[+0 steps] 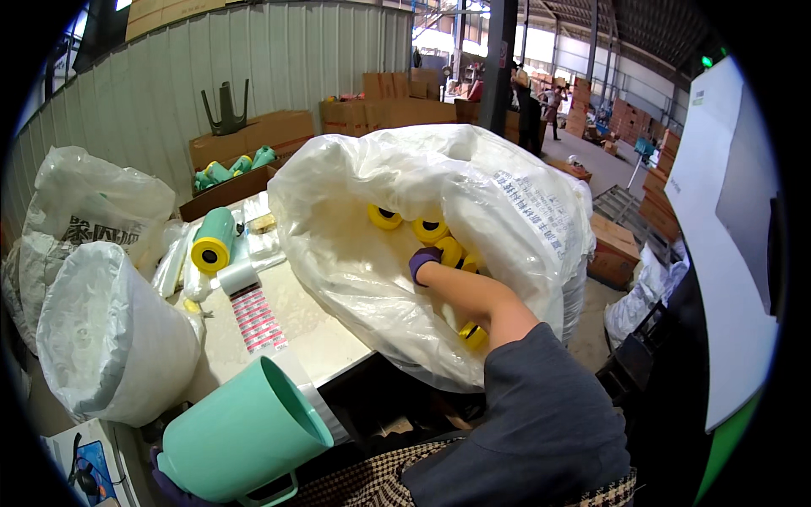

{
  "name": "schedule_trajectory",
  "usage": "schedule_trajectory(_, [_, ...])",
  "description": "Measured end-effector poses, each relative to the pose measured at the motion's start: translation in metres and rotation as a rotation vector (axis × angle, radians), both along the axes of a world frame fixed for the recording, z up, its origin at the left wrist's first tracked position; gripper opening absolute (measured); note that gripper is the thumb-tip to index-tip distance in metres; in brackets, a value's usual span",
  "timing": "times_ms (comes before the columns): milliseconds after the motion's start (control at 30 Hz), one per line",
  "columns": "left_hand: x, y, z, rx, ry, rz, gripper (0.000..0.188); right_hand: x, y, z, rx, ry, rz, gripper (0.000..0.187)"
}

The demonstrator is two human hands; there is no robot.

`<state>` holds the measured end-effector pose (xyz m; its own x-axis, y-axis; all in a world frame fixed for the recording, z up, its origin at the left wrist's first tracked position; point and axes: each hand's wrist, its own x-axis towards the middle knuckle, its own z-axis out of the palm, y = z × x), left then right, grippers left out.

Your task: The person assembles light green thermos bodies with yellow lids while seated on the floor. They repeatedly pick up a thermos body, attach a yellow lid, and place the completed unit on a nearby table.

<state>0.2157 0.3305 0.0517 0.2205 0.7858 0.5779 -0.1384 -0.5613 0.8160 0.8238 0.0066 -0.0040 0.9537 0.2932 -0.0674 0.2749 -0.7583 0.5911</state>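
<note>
A large teal jug (232, 435) with a handle lies tilted at the lower left, its open mouth toward the right. My left hand (173, 490), in a purple glove, grips it at the base end; most of the fingers are hidden. My right arm reaches into a big white plastic sack (338, 169). Inside it, my purple-gloved right hand (424, 264) is right against a yellow lid (450, 251), with its fingers mostly out of sight. More yellow lids with dark centres, such as one yellow lid (384, 218), lie around it in the sack.
On the white table (325, 329) rest a roll of printed stickers (256, 313) and a teal jug with a yellow lid (213, 241). A white lined sack (114, 329) stands at left. Behind are a carton of teal jugs (224, 196) and cardboard boxes (389, 114). A white panel (718, 245) rises at right.
</note>
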Motion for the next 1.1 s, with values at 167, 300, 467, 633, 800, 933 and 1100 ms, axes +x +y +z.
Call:
schedule_trajectory(167, [0.027, -0.006, -0.001, -0.154, -0.131, -0.103, 0.048, -0.04, -0.009, 0.083, 0.117, 0.093, 0.139, 0.048])
schedule_trajectory(300, [0.036, -0.007, -0.006, -0.286, -0.239, -0.161, 0.048, -0.05, -0.019, 0.087, 0.873, 0.074, 0.066, 0.054])
schedule_trajectory(467, [0.044, -0.022, -0.021, -0.19, -0.151, -0.134, 0.05, -0.172, 0.06, 0.091, 1.491, -0.144, 0.782, 0.05])
schedule_trajectory(633, [0.08, -0.037, -0.045, -0.388, -0.099, -0.348, 0.053, -0.316, 0.049, 0.11, 1.729, 0.15, 0.753, 0.057])
schedule_trajectory(800, [0.1, -0.034, -0.117, -0.247, -0.182, -0.513, 0.06, -0.354, 0.016, 0.1, 1.608, 0.15, 0.925, 0.063])
schedule_trajectory(933, [0.111, -0.098, -0.085, -0.132, 0.169, -0.54, 0.065, -0.384, -0.051, 0.072, 1.624, 0.12, 0.8, 0.064])
schedule_trajectory(1100, [0.123, -0.09, -0.145, 0.409, 0.306, -0.445, 0.085, -0.396, -0.069, 0.031, 1.754, 0.146, 0.401, 0.06])
